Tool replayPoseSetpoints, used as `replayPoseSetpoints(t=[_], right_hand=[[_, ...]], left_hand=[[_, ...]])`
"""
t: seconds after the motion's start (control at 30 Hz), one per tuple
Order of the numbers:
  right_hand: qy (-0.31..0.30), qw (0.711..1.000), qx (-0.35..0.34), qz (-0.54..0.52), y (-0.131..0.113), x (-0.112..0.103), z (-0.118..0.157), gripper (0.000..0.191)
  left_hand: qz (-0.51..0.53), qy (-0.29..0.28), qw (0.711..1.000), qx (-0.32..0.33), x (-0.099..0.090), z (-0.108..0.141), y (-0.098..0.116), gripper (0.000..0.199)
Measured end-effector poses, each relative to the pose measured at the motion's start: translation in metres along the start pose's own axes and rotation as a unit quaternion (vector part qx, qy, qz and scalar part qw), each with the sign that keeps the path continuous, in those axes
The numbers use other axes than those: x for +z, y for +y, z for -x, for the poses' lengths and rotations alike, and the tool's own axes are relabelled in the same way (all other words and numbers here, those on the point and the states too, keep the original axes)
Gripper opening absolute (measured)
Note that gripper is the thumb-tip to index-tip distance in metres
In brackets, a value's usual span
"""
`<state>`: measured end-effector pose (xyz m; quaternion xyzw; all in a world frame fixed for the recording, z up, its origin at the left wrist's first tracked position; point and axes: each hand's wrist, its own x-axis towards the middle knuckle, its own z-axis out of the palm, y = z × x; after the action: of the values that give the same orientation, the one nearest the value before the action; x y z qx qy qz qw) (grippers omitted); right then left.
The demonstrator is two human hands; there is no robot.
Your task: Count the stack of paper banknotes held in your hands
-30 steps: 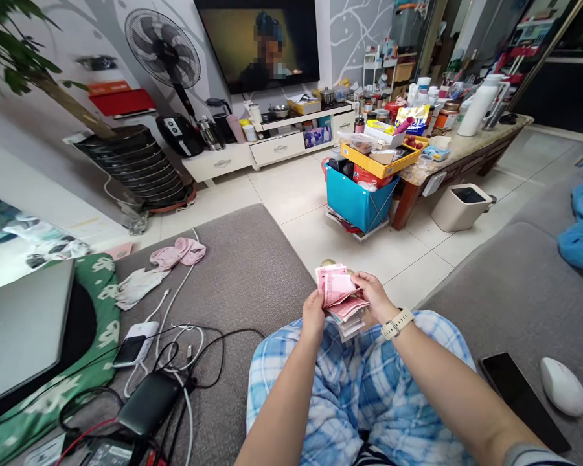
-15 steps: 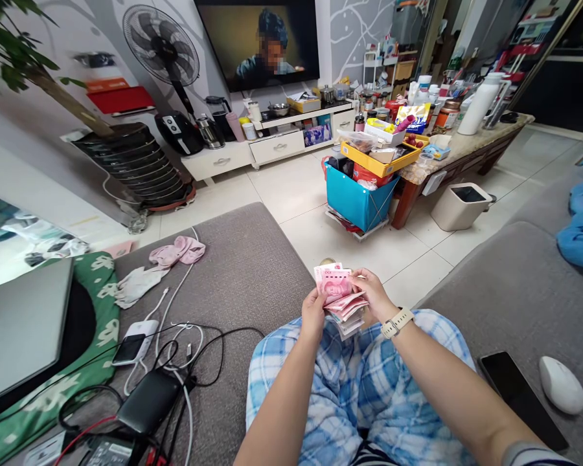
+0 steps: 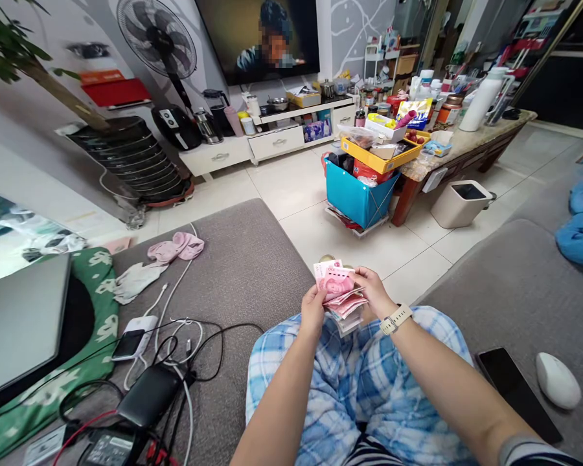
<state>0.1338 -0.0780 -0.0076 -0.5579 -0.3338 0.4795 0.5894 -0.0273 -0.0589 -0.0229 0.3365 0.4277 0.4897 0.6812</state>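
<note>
A fanned bundle of pinkish-red banknotes [image 3: 339,286] is held between my hands, above my lap in blue plaid trousers [image 3: 282,369]. My left hand [image 3: 313,309] pinches the bundle at its left side. On the other side, my right hand [image 3: 370,289] has its thumb and fingers closed on the upper right corner of the front notes. More notes, some of them greyish, hang folded below the front ones. A beige watch [image 3: 396,319] is on my right wrist.
On the grey sofa to my left are a laptop [image 3: 24,317], tangled cables and a black power bank [image 3: 149,395]. A phone [image 3: 517,391] and a white mouse [image 3: 558,380] lie at right. Ahead stand a blue bin [image 3: 357,194] and a cluttered table [image 3: 510,126].
My hands keep hold of the banknotes in nearly the same place. The front note has tilted and bent slightly, and the view has shifted a little.
</note>
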Motion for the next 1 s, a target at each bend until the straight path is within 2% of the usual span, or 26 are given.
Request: replayPoseSetpoints(t=[0.3, 1.0], right_hand=[[-0.002, 0.998, 0.037, -0.041, 0.0044, 0.0017, -0.0029, 0.037], [-0.014, 0.995, 0.048, -0.087, -0.0003, 0.0032, 0.0001, 0.037]], left_hand=[[-0.008, 0.024, 0.999, 0.024, 0.0063, 0.0041, 0.0102, 0.044], [-0.022, 0.021, 0.999, 0.028, 0.0039, 0.0026, 0.0078, 0.047]])
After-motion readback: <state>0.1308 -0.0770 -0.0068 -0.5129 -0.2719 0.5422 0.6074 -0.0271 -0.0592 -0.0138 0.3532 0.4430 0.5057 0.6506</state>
